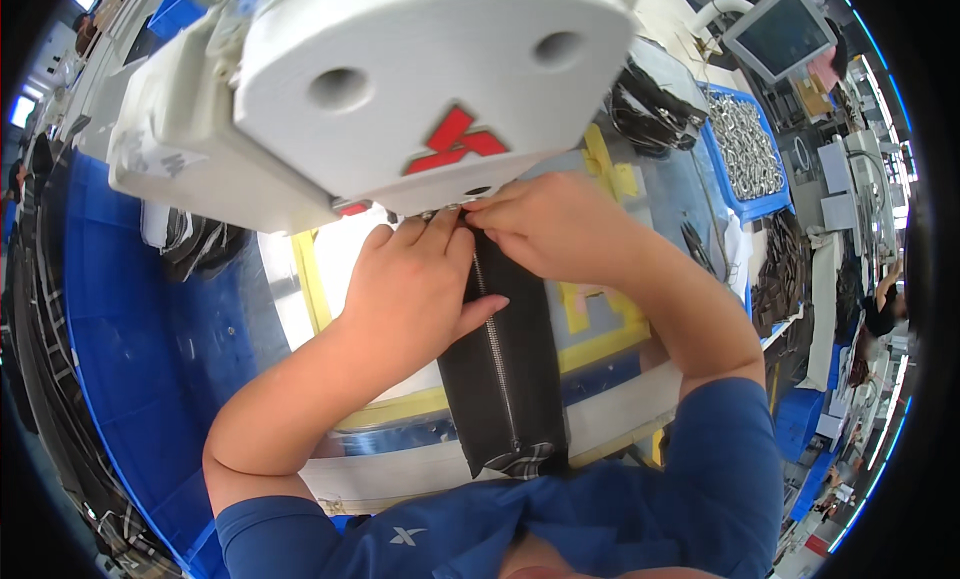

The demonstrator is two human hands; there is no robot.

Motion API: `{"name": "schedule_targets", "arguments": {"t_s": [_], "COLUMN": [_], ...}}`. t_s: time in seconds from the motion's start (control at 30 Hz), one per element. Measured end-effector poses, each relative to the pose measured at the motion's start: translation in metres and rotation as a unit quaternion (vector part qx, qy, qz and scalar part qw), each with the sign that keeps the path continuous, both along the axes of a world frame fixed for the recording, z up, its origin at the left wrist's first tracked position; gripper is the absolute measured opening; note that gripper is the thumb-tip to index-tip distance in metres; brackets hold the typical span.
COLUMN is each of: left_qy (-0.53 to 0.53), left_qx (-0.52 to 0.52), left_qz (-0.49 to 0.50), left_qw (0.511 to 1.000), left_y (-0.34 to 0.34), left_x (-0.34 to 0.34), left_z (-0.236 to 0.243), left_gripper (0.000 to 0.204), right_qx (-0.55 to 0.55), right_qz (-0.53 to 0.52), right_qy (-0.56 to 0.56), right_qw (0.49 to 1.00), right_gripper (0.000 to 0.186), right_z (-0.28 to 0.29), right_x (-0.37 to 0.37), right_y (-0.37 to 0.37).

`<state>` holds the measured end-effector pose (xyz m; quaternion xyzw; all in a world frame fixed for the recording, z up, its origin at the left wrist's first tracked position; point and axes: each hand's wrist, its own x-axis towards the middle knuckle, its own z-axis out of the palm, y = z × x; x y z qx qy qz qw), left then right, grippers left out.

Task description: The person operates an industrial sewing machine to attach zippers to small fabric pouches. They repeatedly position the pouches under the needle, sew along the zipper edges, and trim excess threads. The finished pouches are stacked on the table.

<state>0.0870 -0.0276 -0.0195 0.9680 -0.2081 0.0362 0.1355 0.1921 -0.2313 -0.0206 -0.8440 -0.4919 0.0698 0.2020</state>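
A long black fabric piece [525, 329] runs from under the white head of a sewing machine [370, 129] down to my body. A metal-toothed zipper [494, 349] lies along its length. My left hand [410, 284] rests on the fabric's left side, fingers stretched toward the machine and thumb out across the zipper. At the fabric's far end, my right hand [555, 224] has thumb and fingers pinched together on the edge. Both hands' fingertips nearly meet just under the machine head, which hides the needle area.
Yellow tape [600, 354] marks the work surface. On the left stands a large blue bin [120, 359], beside plastic-wrapped dark pieces [205, 244]. At the far right are a blue tray [715, 149] of small metal parts, a bundle of black pieces [650, 109] and a monitor [785, 34].
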Motion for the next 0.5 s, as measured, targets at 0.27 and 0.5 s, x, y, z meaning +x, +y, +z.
{"name": "schedule_targets", "arguments": {"t_s": [0.27, 0.5], "left_qy": [0.032, 0.045], "left_qx": [-0.025, -0.011], "left_qz": [0.006, 0.02], "left_qw": [0.999, 0.999], "left_y": [0.0, 0.001], "left_x": [0.002, 0.0], "left_z": [0.001, 0.002], "left_gripper": [0.066, 0.063], "right_qx": [0.021, -0.01], "right_qz": [-0.007, 0.001], "right_qy": [-0.009, -0.02], "right_qw": [1.0, 1.0], "right_gripper": [0.025, 0.026], "right_z": [0.0, 0.003], "right_x": [-0.001, -0.006], "right_y": [-0.001, 0.007]}}
